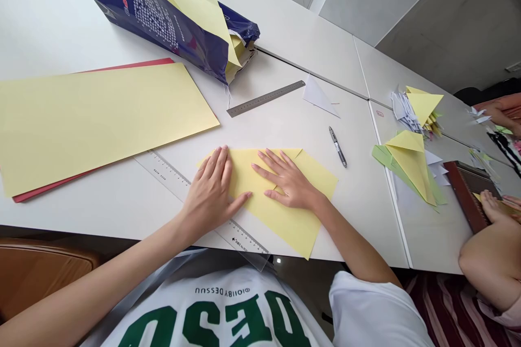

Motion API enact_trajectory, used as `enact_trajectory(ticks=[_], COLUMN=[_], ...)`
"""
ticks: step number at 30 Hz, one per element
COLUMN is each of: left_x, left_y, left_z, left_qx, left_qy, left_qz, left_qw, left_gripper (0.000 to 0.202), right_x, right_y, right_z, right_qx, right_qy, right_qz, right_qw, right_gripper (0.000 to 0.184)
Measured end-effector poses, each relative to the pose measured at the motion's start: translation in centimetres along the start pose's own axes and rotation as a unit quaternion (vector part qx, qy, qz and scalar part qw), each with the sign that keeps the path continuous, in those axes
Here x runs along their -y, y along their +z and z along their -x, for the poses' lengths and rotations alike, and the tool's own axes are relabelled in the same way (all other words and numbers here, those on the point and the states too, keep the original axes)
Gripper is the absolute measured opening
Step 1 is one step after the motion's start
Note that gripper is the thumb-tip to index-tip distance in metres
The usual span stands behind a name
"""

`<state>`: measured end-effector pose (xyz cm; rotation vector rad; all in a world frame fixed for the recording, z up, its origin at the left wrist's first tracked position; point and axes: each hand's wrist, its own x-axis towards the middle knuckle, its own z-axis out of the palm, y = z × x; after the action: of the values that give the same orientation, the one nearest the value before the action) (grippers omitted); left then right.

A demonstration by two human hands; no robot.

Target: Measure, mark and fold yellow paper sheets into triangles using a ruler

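My left hand (211,192) lies flat on the left end of a folded sheet of pale yellow paper (293,217), fingers spread. My right hand (287,181) presses on the middle of the same sheet, its thumb pointing toward my left hand. Neither hand grips anything. The sheet sits at a slant on the white table (358,217), with a diagonal fold edge visible between my hands. Its left corner overlaps a clear plastic ruler (171,173), which runs under my left wrist.
A steel ruler (265,98), a pen (337,146) and a white paper triangle (319,96) lie beyond my hands. Large yellow sheets (101,124) rest on red paper at left, below a blue bag (163,16). At right, a co-worker's hand (492,211) is near folded yellow-green paper (409,165).
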<state>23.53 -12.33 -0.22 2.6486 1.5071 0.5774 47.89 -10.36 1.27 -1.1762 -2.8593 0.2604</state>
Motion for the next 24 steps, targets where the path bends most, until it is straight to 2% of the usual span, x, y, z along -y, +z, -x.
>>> enact_trajectory(ticks=[7, 10, 14, 19, 21, 24], left_x=[0.1, 0.0, 0.0, 0.6, 0.8, 0.9], left_y=[0.1, -0.1, 0.1, 0.7, 0.9, 1.0], left_z=[-0.1, -0.2, -0.2, 0.0, 0.0, 0.0], left_qx=[0.016, 0.02, 0.02, 0.002, -0.006, -0.015], left_qy=[0.019, 0.021, 0.022, 0.032, 0.039, 0.048], left_qz=[0.003, 0.003, 0.012, 0.027, 0.025, 0.024], left_qw=[1.0, 1.0, 0.999, 0.999, 0.999, 0.998], left_gripper=[0.073, 0.068, 0.065, 0.065, 0.064, 0.064], right_x=[-0.4, -0.1, 2.5, 7.2, 7.8, 7.5], right_y=[0.1, 0.3, 0.4, 1.3, 2.0, 2.5], right_z=[0.1, 0.0, -0.8, -2.4, -2.8, -3.0], right_qx=[0.0, -0.015, -0.06, -0.075, -0.081, -0.08], right_qy=[0.002, 0.028, 0.086, 0.054, 0.068, 0.093], right_qz=[-0.009, -0.026, -0.047, -0.062, -0.055, -0.046], right_qw=[1.0, 0.999, 0.993, 0.994, 0.993, 0.991], right_gripper=[0.07, 0.067, 0.071, 0.074, 0.075, 0.077])
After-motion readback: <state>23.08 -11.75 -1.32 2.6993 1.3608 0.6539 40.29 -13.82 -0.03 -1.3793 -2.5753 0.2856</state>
